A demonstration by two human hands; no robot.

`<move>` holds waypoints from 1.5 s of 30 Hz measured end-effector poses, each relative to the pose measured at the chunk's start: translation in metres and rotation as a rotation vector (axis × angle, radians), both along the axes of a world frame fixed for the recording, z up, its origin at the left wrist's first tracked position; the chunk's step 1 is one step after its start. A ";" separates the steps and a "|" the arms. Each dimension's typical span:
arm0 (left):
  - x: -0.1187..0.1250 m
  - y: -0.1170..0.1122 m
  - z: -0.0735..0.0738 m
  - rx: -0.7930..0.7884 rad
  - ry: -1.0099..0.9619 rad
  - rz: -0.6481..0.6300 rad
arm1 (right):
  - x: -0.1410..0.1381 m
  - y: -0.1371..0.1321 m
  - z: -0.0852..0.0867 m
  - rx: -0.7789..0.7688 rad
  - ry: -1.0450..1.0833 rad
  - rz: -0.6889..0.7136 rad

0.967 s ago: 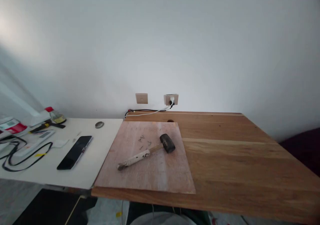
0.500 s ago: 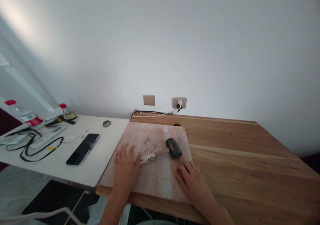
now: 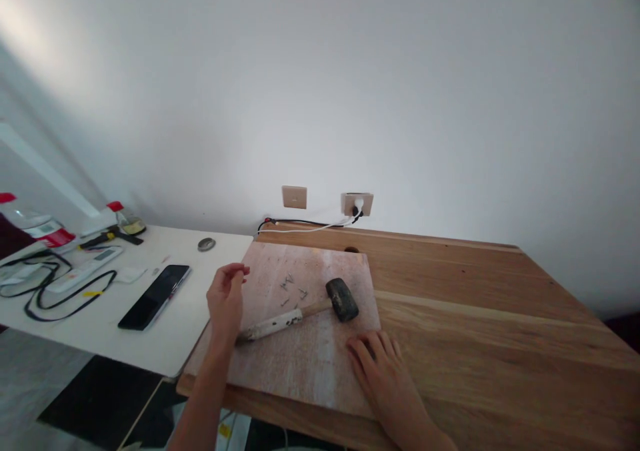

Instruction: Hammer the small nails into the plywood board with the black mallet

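A pale plywood board [image 3: 310, 364] lies on the left part of a wooden desk [image 3: 475, 317]. On it rests a hammer [image 3: 305, 309] with a dark head and a paint-flecked handle, and several small nails [image 3: 290, 285] lie scattered behind it. My left hand [image 3: 226, 299] hovers over the board's left side, just above the handle's end, fingers curled with the tips pinched together; I cannot make out anything between them. My right hand [image 3: 379, 364] lies flat, palm down, on the board's near right corner.
A white table [image 3: 165, 344] adjoins the desk on the left, with a black phone [image 3: 154, 296], a black cable [image 3: 55, 297], a remote, a small round metal thing [image 3: 206, 243] and red-capped bottles. Two wall sockets [image 3: 357, 203] with a plugged white cable sit behind the desk.
Both hands came into view and went onto the board. Since half a second ago my left hand has lifted off the hammer handle and curled its fingers; my right hand stays flat.
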State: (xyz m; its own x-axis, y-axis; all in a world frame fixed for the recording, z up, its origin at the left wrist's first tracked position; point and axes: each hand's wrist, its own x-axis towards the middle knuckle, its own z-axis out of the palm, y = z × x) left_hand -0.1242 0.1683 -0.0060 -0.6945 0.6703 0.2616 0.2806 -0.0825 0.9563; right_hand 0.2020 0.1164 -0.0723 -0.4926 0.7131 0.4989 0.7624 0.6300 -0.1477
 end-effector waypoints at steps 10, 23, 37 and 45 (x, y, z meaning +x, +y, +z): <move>-0.127 -0.006 0.015 -0.230 0.306 0.056 | 0.055 0.014 -0.001 0.055 -0.001 0.006; 0.022 -0.155 0.012 0.131 1.047 -0.520 | 0.097 0.013 0.018 0.051 0.040 -0.053; 0.003 -0.109 -0.041 -0.605 0.596 -0.200 | 0.098 0.015 0.003 0.079 -0.091 -0.145; 0.031 -0.086 -0.030 -0.518 0.443 -0.428 | 0.143 -0.008 0.007 0.175 -0.171 -0.129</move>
State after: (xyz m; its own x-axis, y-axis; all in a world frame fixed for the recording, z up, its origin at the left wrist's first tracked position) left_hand -0.0933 0.0824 -0.0356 -0.2539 0.9666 0.0358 0.6875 0.1544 0.7096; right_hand 0.3452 0.1087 -0.0648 -0.4909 0.6854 0.5378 0.8424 0.5309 0.0924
